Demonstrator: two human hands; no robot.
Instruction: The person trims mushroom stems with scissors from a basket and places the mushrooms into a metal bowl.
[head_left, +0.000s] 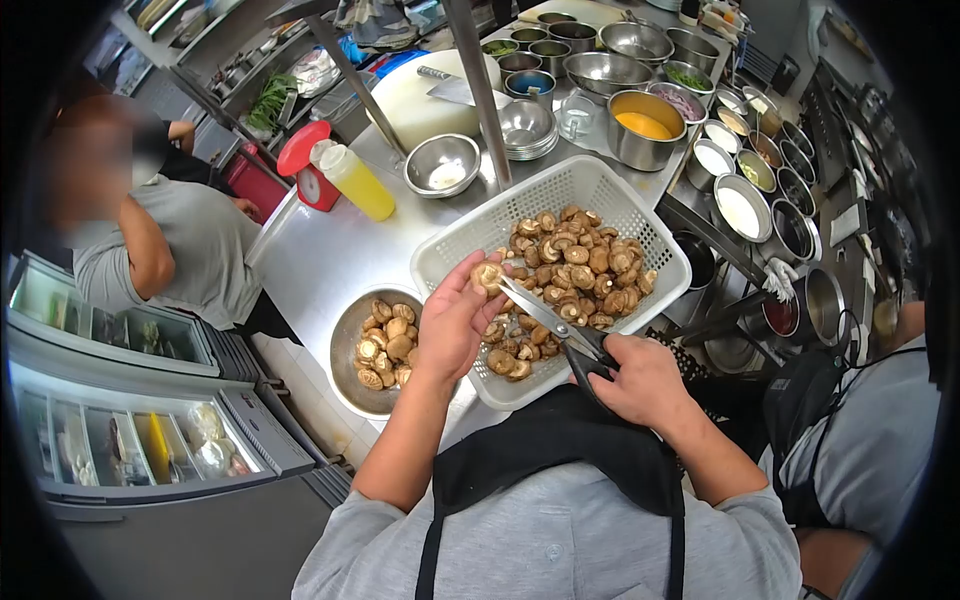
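Note:
Between the fingers of my left hand [455, 318] is a brown mushroom [488, 279], its pale underside turned up. My right hand [645, 378] is closed round the black handles of a pair of scissors [540, 312], whose blade tips touch or nearly touch the mushroom. Both hands are over the near left part of a white perforated basket [440, 245] that holds many brown mushrooms [585, 262]. To the left of my left hand, a steel bowl [345, 375] contains several more mushrooms [388, 345].
Behind the basket are a steel bowl [442, 166], a yellow squeeze bottle [358, 182], a red scale [312, 180], a cleaver [450, 88] and a pot of orange liquid [645, 130]. One person [190, 240] stands at the left, another [870, 440] close by at the right.

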